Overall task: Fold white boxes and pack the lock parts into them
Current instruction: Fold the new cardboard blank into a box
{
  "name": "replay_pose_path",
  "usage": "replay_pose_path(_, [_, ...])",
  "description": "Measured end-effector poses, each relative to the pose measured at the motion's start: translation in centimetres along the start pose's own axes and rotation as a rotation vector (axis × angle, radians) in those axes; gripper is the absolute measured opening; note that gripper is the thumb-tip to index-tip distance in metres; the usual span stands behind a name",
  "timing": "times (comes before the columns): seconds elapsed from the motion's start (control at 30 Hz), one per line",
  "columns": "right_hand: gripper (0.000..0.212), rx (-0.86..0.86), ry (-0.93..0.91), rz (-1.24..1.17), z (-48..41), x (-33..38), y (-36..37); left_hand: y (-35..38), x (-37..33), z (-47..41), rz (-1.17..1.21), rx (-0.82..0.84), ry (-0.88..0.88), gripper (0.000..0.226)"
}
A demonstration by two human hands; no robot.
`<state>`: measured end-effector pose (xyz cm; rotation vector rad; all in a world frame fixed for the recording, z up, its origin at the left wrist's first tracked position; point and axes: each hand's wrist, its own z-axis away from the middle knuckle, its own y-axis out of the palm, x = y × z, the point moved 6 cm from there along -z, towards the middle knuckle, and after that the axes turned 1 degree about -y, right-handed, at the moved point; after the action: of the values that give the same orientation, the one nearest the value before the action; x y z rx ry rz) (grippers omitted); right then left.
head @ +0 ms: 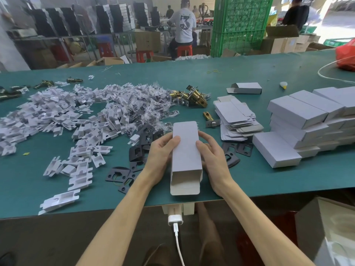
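My left hand (161,148) and right hand (212,150) both grip one white box (185,154), fingers curled round its long sides, thumbs pressed on the top face. The box sits mid-worktop (269,179) toward the near edge, open end facing me. Black plates (138,150) lie beside and under my hands. Flat box blanks (236,116) are stacked just right; folded boxes (307,120) are piled toward the right edge. White inserts (57,112) and bagged screws (146,104) spread left. Legible: a large "3" on a seated person's shirt (183,24) beyond the far edge.
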<state>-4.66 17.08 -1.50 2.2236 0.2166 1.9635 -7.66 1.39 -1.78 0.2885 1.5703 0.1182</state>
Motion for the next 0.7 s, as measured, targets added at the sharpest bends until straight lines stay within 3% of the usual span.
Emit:
replay_pose_path(0.2, [0.046,-0.006,-0.007,0.026,-0.2,-0.2,-0.2,0.1,-0.3,0.1,-0.052,-0.006,0.040,0.032])
replay_pose_path(0.37, [0.034,-0.033,-0.007,0.049,-0.3,-0.3,-0.4,-0.1,-0.3,-0.2,-0.100,-0.019,0.074,0.071])
replay_pose_path(0.53, [0.017,-0.087,0.006,0.088,-0.3,-0.5,-0.7,0.0,0.1,-0.1,-0.112,0.005,0.029,0.035])
replay_pose_path(0.7, [0.012,-0.124,0.000,0.066,-0.2,-0.6,-1.1,0.2,0.0,0.1,-0.177,-0.013,0.037,0.038])
